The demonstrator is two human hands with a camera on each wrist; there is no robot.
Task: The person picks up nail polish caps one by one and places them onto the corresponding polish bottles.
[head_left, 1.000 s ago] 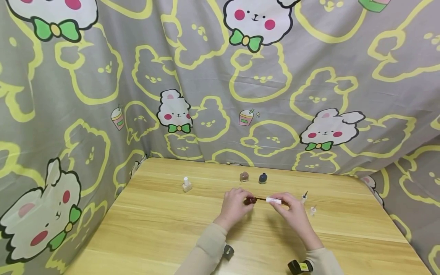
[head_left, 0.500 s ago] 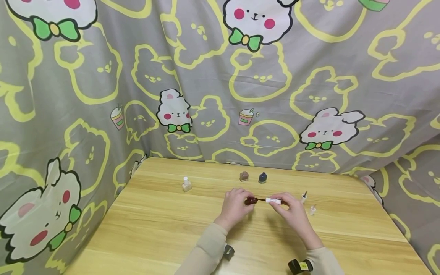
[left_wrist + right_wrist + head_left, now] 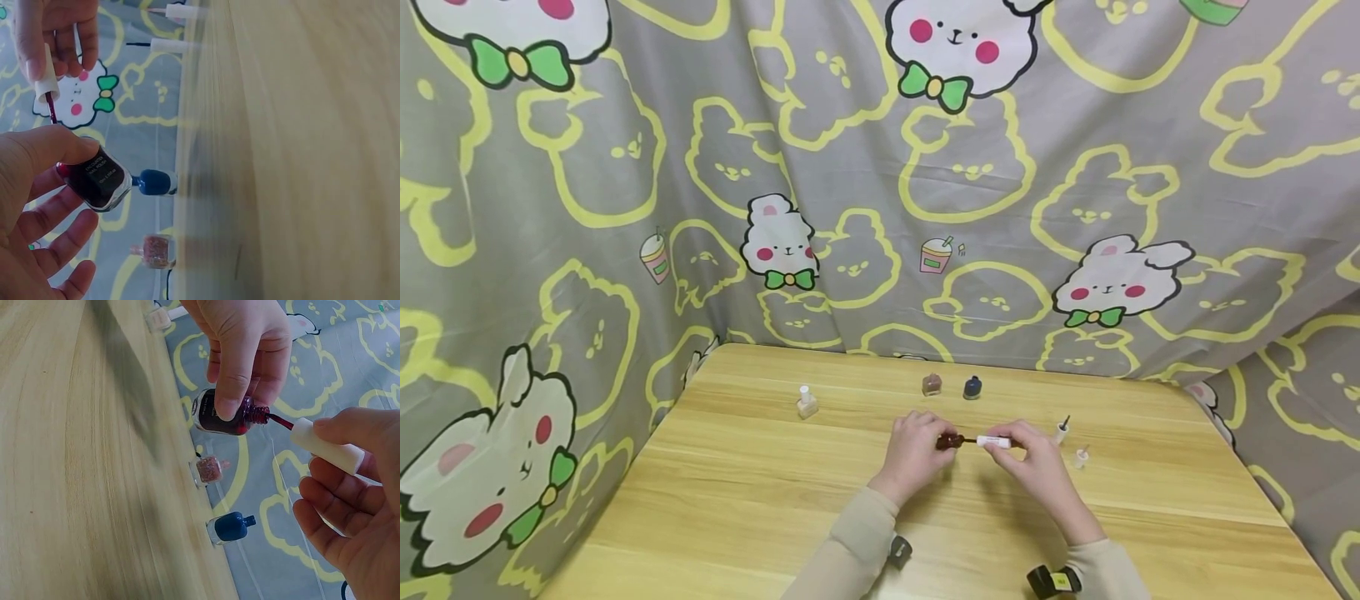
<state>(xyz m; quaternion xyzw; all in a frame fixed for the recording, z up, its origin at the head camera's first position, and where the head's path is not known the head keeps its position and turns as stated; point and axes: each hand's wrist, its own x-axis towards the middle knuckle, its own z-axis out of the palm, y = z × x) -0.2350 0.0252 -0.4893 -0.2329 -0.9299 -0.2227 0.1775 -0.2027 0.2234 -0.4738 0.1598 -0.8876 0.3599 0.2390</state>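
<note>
Between thumb and fingers, my left hand (image 3: 916, 454) holds a dark red nail polish bottle (image 3: 226, 414) above the table, tilted onto its side with its neck toward the right hand. My right hand (image 3: 1041, 462) pinches the white brush cap (image 3: 328, 447) of that polish. From the cap a red-coated brush (image 3: 281, 421) reaches to the bottle's mouth; how deep the tip sits I cannot tell. Behind the hands stand an uncapped pinkish glitter polish bottle (image 3: 932, 385) and an uncapped dark blue one (image 3: 972, 388).
Two white brush caps stand brush-up right of the right hand: one with a dark brush (image 3: 1062, 432), one with a pale brush (image 3: 1082, 457). A capped beige polish bottle (image 3: 807, 402) stands at the left on the wooden table (image 3: 737, 492). A patterned curtain (image 3: 850, 167) surrounds the table's far sides.
The bottle and the brush cap have come slightly closer together and a little lower in the head view. Both hands keep their hold; the standing bottles and caps stay put.
</note>
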